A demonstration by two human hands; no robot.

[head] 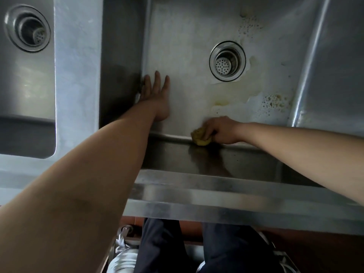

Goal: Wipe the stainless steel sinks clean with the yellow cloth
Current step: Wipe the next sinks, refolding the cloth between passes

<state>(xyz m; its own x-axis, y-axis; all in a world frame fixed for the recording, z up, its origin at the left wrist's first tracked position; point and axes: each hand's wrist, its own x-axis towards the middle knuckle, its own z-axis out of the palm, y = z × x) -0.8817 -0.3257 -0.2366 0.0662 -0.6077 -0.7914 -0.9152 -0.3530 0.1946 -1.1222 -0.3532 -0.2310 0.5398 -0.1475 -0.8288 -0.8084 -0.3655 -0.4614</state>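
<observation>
I look straight down into a stainless steel sink (187,36) with a round drain strainer (227,61). Soapy, yellowish foam (262,103) covers its floor right of the drain. My right hand (222,131) is shut on a bunched yellow cloth (200,137), pressed where the sink floor meets the near wall. My left hand (156,95) lies flat and open on the sink floor, fingers spread, beside the left wall. A second sink (23,95) with its own drain (27,28) lies to the left.
A steel divider (76,75) separates the two sinks. The sloped right wall (325,56) rises at the right. The front rim (216,198) runs across below my arms. Under it I see my dark trousers and white shoes on a reddish floor.
</observation>
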